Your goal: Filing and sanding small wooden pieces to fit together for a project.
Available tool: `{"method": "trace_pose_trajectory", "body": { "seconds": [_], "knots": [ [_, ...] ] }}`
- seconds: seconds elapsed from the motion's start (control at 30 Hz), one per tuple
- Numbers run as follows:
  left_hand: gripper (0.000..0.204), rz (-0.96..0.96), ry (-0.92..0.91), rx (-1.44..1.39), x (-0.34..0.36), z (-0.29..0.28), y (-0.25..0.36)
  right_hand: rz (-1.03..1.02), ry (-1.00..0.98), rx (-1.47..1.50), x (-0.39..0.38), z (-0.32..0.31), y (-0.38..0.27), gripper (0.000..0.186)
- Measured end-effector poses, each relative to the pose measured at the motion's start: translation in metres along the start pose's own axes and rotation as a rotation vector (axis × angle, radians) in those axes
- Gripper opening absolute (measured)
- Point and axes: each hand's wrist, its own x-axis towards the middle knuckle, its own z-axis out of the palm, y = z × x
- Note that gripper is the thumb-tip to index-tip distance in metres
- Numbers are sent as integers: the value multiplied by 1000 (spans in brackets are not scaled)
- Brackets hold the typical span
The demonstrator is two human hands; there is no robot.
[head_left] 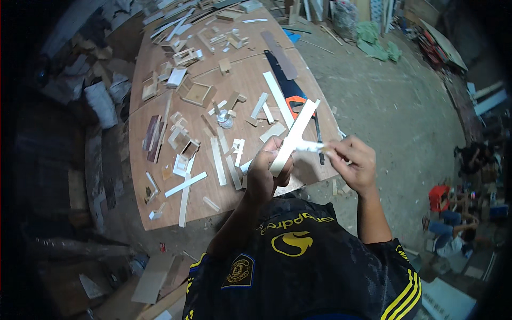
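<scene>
My left hand (261, 173) is closed round the lower end of a pale wooden strip (305, 120), which slants up and to the right above the table's near edge. In the fingertips of my right hand (356, 162) is a short white-coated stick (312, 146), pinched at its right end. Its other end meets the strip near the middle; blur hides its exact kind. On the table behind my left hand stands a small clear cup (224, 119) with something white in it and thin pieces leaning in its mouth.
Wooden offcuts, strips (218, 161) and small box-like frames (196, 92) are spread over the brown table (240, 69). A handsaw with an orange handle (295, 106) lies near its right edge. Another person (453, 234) sits on the floor at far right.
</scene>
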Motion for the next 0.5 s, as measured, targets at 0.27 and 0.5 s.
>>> {"method": "trace_pose_trajectory", "body": {
  "seconds": [0.27,0.5],
  "knots": [
    [33,116,108,34,-19,17,-13,-92,-31,76,12,-12,12,26],
    [33,171,157,33,-28,14,-17,-69,6,88,11,-9,9,24]
  ]
}}
